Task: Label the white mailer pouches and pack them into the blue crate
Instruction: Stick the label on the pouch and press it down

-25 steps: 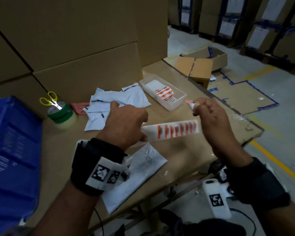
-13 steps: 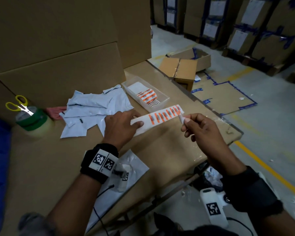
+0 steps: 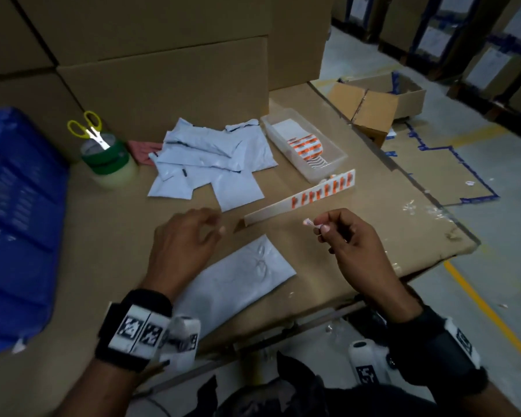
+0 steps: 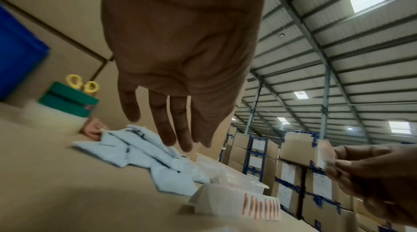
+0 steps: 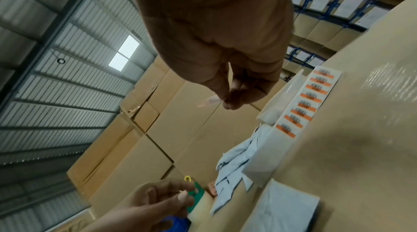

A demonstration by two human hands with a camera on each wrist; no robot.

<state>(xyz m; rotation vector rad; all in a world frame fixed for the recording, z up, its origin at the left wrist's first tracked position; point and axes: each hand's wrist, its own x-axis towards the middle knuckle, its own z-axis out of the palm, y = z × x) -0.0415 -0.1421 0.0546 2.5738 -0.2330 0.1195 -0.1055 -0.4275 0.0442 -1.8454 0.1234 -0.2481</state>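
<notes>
At the far left of the desk (image 3: 373,188) stands the blue crate (image 3: 15,224), its ribbed wall facing in. Right of it sits a jar with a green lid (image 3: 110,159), yellow-handled scissors (image 3: 88,129) lying on top, and a pink cloth (image 3: 140,149) tucked just behind. Stacked cardboard cartons (image 3: 163,85) wall off the back edge. Next comes a loose heap of white mailer pouches (image 3: 211,161), crumpled and overlapping, pale grey-white with dark seal strips showing. Nearer the front edge one single pouch (image 3: 238,284) lies flat, its surface faintly wrinkled over whatever is inside. The left hand (image 3: 184,245) hovers above that pouch's left end, fingers (image 4: 167,125) loosely spread, grip empty. Beyond it a long white label strip (image 3: 304,197) with a row of orange labels lies on the desk, its far end propped against a clear plastic tray (image 3: 283,136) that holds more orange labels. The right hand (image 3: 355,248) is raised to the right of the single pouch, thumb and fingertips pinching one small peeled label (image 3: 308,223), well clear of the pouch. On the floor at far right sits an open cardboard box (image 3: 376,100).
</notes>
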